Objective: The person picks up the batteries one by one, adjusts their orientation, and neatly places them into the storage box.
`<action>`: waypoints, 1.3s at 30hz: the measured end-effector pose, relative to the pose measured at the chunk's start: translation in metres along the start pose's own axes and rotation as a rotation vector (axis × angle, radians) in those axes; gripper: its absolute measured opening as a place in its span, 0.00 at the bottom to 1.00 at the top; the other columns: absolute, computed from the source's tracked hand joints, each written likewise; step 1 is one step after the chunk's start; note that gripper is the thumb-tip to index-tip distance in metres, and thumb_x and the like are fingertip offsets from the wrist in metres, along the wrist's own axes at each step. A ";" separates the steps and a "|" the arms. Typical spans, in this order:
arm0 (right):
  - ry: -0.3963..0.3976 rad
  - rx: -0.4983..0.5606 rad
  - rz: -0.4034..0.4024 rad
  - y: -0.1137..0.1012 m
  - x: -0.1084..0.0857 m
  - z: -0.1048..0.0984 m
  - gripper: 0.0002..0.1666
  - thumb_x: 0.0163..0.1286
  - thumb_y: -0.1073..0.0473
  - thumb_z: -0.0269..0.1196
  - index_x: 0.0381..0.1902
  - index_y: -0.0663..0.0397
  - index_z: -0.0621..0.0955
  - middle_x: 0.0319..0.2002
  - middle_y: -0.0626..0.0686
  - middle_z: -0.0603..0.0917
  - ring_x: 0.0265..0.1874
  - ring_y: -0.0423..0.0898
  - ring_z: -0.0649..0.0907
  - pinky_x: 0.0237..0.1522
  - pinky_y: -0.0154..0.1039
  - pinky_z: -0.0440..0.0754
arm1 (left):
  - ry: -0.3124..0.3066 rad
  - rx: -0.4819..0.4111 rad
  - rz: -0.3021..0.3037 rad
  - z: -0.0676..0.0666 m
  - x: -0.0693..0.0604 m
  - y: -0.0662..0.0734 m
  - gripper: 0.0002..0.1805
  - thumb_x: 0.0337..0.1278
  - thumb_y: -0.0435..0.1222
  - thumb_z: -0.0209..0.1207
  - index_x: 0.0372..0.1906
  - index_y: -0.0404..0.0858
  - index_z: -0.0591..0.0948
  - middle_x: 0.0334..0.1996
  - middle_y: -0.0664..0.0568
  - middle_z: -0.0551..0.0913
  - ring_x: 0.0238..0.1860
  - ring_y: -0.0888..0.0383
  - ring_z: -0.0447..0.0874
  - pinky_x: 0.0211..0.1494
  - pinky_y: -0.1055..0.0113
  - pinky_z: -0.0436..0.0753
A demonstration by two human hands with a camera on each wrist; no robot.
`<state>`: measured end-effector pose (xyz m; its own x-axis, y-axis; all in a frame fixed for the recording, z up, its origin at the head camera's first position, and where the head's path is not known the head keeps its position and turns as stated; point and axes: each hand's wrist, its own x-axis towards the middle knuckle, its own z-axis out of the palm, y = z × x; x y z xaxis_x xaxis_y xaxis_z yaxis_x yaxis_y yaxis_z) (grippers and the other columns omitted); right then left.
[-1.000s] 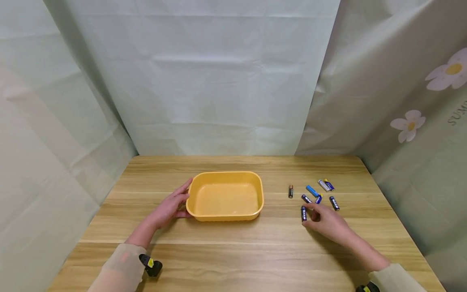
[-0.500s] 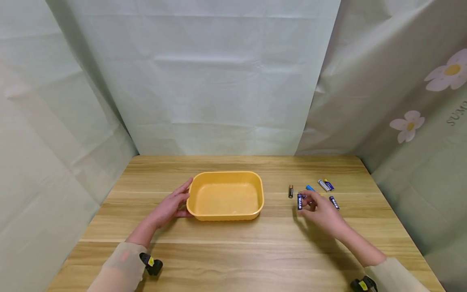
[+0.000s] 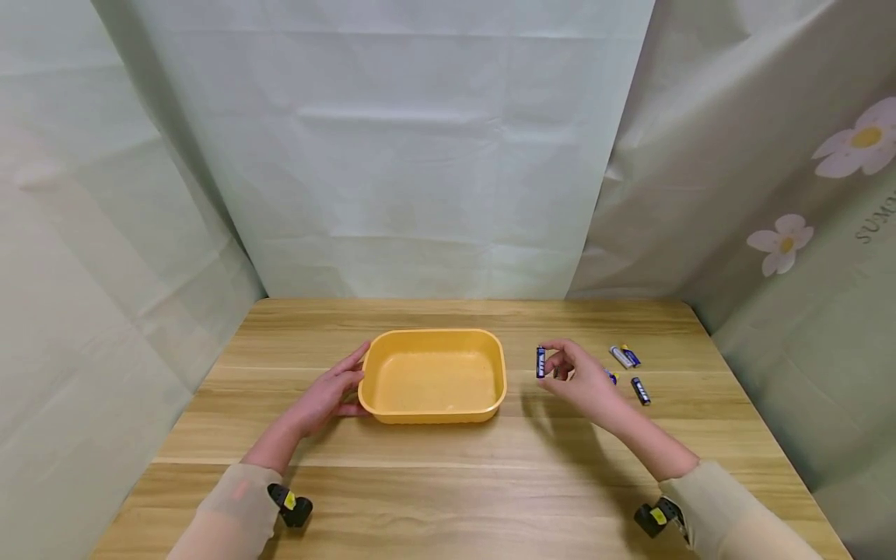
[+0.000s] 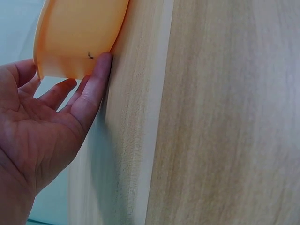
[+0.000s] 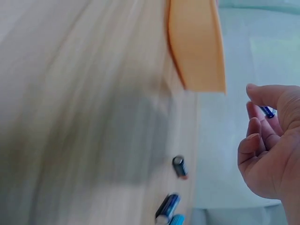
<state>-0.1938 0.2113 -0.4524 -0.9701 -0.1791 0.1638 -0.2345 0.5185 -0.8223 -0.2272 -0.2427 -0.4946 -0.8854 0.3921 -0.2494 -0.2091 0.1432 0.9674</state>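
Against yellow oblong plastic tray, resting spread L hand; pinching w/ R hand dark-blue cyl. battery, mostly hidden in R-wrist view.

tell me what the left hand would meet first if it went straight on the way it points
The yellow tray, at once: the left hand points at its left end and touches it there.

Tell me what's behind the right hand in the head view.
Part of a blue-and-yellow battery shows past the right hand. The hand mostly or wholly hides a dark battery, a navy battery and a light-blue battery, seen in the right wrist view.
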 end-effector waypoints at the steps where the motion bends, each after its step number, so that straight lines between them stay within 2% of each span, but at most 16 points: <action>1: -0.004 0.006 0.000 -0.003 0.003 0.002 0.33 0.60 0.69 0.74 0.63 0.59 0.77 0.36 0.51 0.84 0.33 0.48 0.78 0.31 0.35 0.77 | -0.004 -0.003 0.003 0.000 0.000 0.000 0.33 0.83 0.42 0.42 0.84 0.60 0.48 0.78 0.39 0.58 0.68 0.39 0.71 0.54 0.46 0.85; 10: -0.042 0.047 0.015 -0.029 0.024 0.026 0.33 0.61 0.66 0.75 0.63 0.54 0.77 0.38 0.51 0.84 0.34 0.48 0.78 0.32 0.37 0.76 | -0.018 -0.009 0.021 0.000 -0.002 0.000 0.33 0.83 0.41 0.43 0.84 0.57 0.48 0.78 0.36 0.56 0.68 0.36 0.70 0.54 0.44 0.84; 20: -0.102 0.058 0.005 -0.059 0.045 0.058 0.33 0.62 0.64 0.75 0.64 0.48 0.77 0.38 0.47 0.83 0.35 0.48 0.77 0.30 0.37 0.76 | 0.002 -0.043 -0.010 0.001 0.002 0.003 0.33 0.82 0.39 0.45 0.83 0.59 0.51 0.78 0.39 0.58 0.68 0.39 0.71 0.54 0.45 0.85; 30: -0.174 0.118 -0.042 -0.079 0.064 0.098 0.33 0.61 0.66 0.75 0.63 0.50 0.77 0.37 0.48 0.83 0.33 0.48 0.77 0.31 0.36 0.74 | -0.014 -0.046 0.004 0.000 0.002 0.001 0.33 0.82 0.37 0.43 0.84 0.56 0.49 0.78 0.36 0.56 0.69 0.37 0.69 0.54 0.44 0.84; 39: -0.244 0.108 0.044 -0.090 0.081 0.135 0.32 0.60 0.65 0.76 0.61 0.53 0.77 0.34 0.47 0.83 0.32 0.44 0.80 0.33 0.34 0.77 | -0.015 -0.045 0.005 0.001 0.000 0.003 0.33 0.82 0.38 0.44 0.84 0.56 0.50 0.78 0.36 0.56 0.69 0.37 0.69 0.55 0.43 0.84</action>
<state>-0.2424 0.0377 -0.4386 -0.9326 -0.3610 0.0010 -0.1714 0.4404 -0.8813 -0.2277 -0.2416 -0.4920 -0.8801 0.4067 -0.2447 -0.2234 0.1001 0.9696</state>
